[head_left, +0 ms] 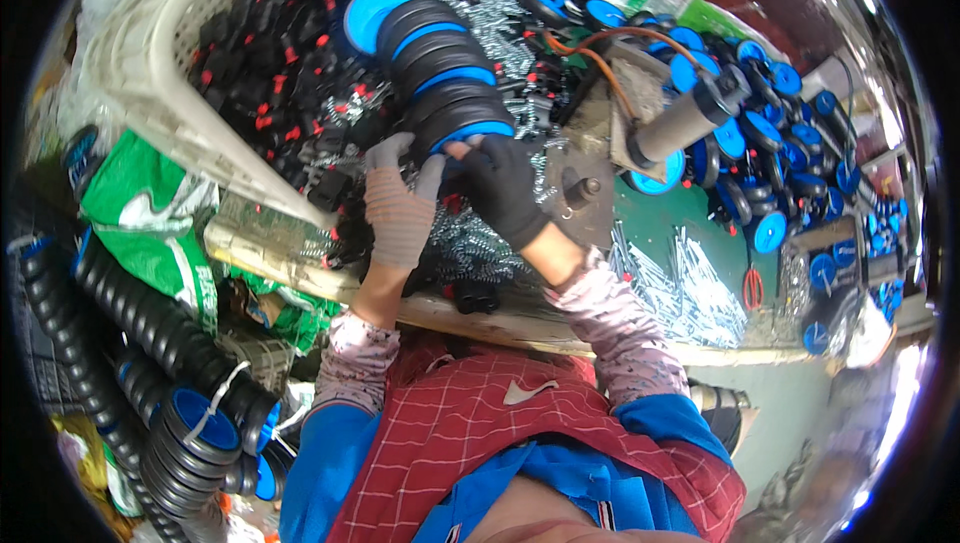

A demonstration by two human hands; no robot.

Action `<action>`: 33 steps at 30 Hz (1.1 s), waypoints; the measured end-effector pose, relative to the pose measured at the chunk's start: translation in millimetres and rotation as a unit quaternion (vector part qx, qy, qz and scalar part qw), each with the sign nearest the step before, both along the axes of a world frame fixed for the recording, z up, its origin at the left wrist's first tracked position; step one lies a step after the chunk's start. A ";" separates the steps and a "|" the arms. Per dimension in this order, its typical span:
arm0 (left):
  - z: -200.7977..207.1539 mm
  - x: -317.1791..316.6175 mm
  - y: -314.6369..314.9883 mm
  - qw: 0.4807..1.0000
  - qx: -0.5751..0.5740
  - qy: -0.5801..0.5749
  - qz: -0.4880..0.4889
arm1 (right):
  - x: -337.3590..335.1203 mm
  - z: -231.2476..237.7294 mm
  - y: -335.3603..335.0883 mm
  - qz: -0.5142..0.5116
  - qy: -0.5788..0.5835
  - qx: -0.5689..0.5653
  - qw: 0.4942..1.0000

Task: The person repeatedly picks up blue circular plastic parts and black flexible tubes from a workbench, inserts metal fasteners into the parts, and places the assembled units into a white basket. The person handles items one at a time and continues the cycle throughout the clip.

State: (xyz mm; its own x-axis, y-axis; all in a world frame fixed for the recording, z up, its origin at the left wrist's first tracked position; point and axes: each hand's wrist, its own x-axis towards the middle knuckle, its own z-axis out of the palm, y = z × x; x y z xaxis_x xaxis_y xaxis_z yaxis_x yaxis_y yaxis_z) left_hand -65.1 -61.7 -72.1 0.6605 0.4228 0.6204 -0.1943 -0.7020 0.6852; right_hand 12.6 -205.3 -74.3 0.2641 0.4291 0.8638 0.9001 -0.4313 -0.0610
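A row of black wheels with blue hubs (440, 68) lies slanting over the heap of small parts, its near end at my hands. My left hand (398, 201), in a grey striped glove, has its fingers and thumb at the rim of the nearest wheel, on the left side. From the right, my right hand (500, 188), in a black glove with a bare fingertip showing, grips the same end wheel. The wheel's lower face is partly hidden by my fingers. Beneath lie black plastic parts with red bits (290, 73) and shiny metal springs or screws (480, 243).
A white perforated crate (160, 108) borders the heap on the left. Right of my hands stands a bench fixture with a grey cylinder (680, 128) and orange hose. Long metal pins (690, 288) and piled blue-hubbed wheels (770, 233) lie beyond. Wheel stacks (190, 443) stand lower left.
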 end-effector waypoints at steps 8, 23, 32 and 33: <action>21.1 -20.6 -4.5 0.994 0.036 0.091 -0.046 | 9.8 -10.8 5.0 0.063 0.033 0.075 0.995; 27.4 7.7 11.0 0.915 0.394 0.018 0.085 | -120.7 86.0 -232.0 0.509 0.517 -0.060 0.685; 24.0 14.4 31.2 0.904 0.421 0.012 0.080 | -259.7 4.8 -480.6 -0.499 0.599 -0.177 0.601; 25.2 20.2 34.5 0.912 0.394 0.051 0.104 | -256.8 -3.3 -483.9 -0.526 0.539 -0.179 0.634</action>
State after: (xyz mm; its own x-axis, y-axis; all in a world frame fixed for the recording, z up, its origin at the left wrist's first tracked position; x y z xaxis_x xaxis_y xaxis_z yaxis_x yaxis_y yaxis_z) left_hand -44.9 -27.2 -46.9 0.6878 -0.0048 0.7258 0.0353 -0.9986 -0.0401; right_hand -244.3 -689.2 -77.5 0.9203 -0.3556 -0.1631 -0.3768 -0.9177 -0.1255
